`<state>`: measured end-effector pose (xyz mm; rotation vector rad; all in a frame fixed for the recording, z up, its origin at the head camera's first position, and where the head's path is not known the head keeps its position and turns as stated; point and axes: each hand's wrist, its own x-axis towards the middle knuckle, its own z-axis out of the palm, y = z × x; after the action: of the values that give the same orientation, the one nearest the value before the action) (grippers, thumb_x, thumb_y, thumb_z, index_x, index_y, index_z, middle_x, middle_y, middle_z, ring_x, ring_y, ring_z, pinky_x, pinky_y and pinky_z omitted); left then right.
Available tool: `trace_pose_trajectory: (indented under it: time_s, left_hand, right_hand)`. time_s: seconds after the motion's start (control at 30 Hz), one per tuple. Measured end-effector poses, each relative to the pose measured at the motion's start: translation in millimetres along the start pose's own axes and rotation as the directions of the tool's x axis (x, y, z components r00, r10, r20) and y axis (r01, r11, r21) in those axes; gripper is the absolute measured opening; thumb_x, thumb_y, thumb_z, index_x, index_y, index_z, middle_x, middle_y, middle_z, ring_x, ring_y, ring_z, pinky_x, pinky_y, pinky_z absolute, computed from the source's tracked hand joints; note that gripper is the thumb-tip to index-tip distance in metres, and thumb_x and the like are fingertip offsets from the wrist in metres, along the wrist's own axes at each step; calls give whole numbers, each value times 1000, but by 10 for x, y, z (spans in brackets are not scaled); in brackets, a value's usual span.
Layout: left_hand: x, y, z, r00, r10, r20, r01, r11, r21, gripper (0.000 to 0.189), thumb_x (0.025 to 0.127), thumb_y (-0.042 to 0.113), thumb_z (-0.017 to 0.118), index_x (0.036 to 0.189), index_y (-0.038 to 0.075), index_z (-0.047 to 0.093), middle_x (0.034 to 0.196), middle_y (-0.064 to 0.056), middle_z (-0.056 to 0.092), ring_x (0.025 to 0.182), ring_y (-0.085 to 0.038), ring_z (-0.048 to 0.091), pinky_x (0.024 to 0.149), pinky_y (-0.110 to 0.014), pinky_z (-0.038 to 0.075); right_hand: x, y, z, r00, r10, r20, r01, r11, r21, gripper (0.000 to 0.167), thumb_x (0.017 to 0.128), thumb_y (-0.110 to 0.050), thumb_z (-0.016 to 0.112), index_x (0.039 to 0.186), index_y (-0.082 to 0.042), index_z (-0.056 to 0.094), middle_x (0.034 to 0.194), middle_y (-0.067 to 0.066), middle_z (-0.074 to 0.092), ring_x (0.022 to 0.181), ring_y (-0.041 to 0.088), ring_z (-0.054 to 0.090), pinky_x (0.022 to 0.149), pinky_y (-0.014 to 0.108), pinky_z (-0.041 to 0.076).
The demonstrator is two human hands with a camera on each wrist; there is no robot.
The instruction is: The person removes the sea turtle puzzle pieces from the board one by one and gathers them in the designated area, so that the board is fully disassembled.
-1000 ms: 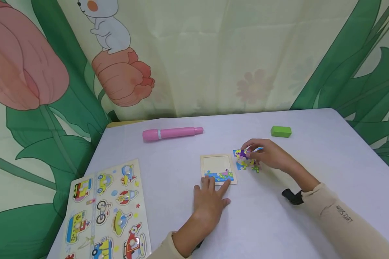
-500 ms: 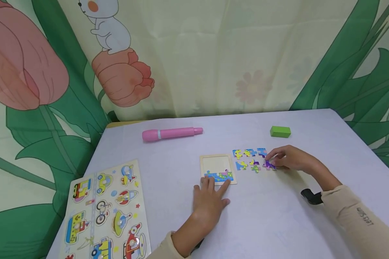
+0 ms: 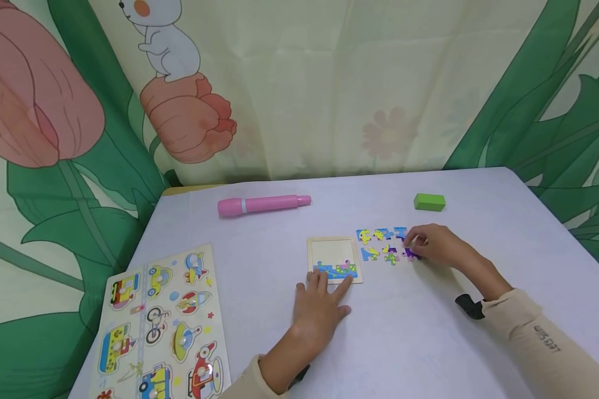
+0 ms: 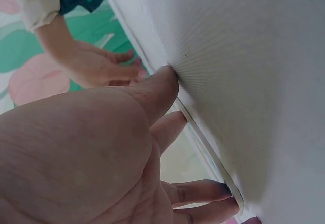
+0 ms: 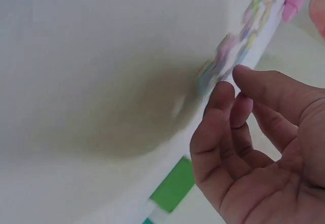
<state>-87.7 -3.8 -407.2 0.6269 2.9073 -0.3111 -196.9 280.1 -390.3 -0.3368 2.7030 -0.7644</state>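
My left hand (image 3: pixel 319 311) lies spread on the table, its fingertips resting on the near edge of a small wooden puzzle frame (image 3: pixel 310 249). Along the bottom of the frame sit blue and green puzzle pieces (image 3: pixel 336 271). To its right, loose jigsaw pieces (image 3: pixel 378 234) lie in two rough rows. My right hand (image 3: pixel 436 244), fingers curled, has thumb and fingertips at a purple puzzle piece (image 3: pixel 410 254) at the right end of the near row. In the right wrist view, the curled fingers (image 5: pixel 221 99) partly hide that piece, and the loose pieces look blurred.
A pink marker-shaped tube (image 3: pixel 264 204) lies toward the back. At the back right is a green block (image 3: pixel 429 201). The vehicle peg board (image 3: pixel 169 316) covers the left front of the white table. A printed curtain (image 3: pixel 309 100) hangs behind.
My right hand has carried the purple piece rightward from above the loose pieces to the near row's right end, then shifted slightly left with it. My left hand stays on the frame.
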Motion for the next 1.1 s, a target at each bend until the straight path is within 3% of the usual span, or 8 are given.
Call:
trace_pose_trajectory:
  time_s: [0.13,0.27,0.37,0.57,0.7,0.9,1.1]
  left_hand:
    - [-9,-19,10,1000,0,-13,0,1000,-7,62,102,59,51,159,43,35,142,-13,49,137,-32,45,100,-44,48]
    - [-18,-52,27,1000,-6,-12,6,1000,-4,61,102,60,50,159,45,34,143,-12,49,138,-31,45,100,-43,47]
    - [-22,-56,35,1000,-2,-7,2,1000,2,62,102,61,49,159,46,32,146,-12,48,139,-31,45,101,-43,47]
    - [-81,-27,26,999,-7,48,5,999,42,66,100,66,45,161,46,27,156,-16,40,144,-31,38,98,-46,48]
    - [-146,0,16,995,-28,101,23,999,50,71,98,70,45,161,44,28,163,-13,33,149,-29,31,98,-49,48]
    - [-227,21,-7,987,-15,158,12,1000,21,78,93,73,51,160,39,33,165,-8,31,151,-25,30,103,-54,45]
    - [-229,-26,-27,988,8,156,-4,1000,-23,73,95,71,51,159,38,37,162,-8,35,150,-27,30,106,-53,43]
  right_hand:
    - [68,-243,154,995,-99,-22,100,995,25,13,93,2,65,104,-3,71,80,1,59,75,17,54,65,31,46]
    - [220,-555,406,968,-252,-20,252,968,8,20,94,-2,70,114,-4,74,84,-2,60,77,14,55,71,31,48]
    - [322,-732,549,952,-305,11,305,952,-11,27,95,-7,73,122,-5,75,87,-1,61,77,14,54,71,31,48]
    - [420,-854,656,975,-218,44,219,975,-27,32,92,-7,77,124,-8,75,91,3,62,77,16,52,68,29,46]
    - [422,-847,657,982,-185,50,186,983,-11,33,92,-9,77,125,-9,75,92,3,62,78,17,52,69,30,46]
    - [418,-855,663,982,-178,58,180,983,-25,32,94,-9,75,126,-9,75,89,0,61,78,17,52,70,31,46]
    - [382,-923,703,978,-202,53,205,977,-59,26,93,-9,77,118,-5,76,84,-2,63,77,15,55,71,31,49]
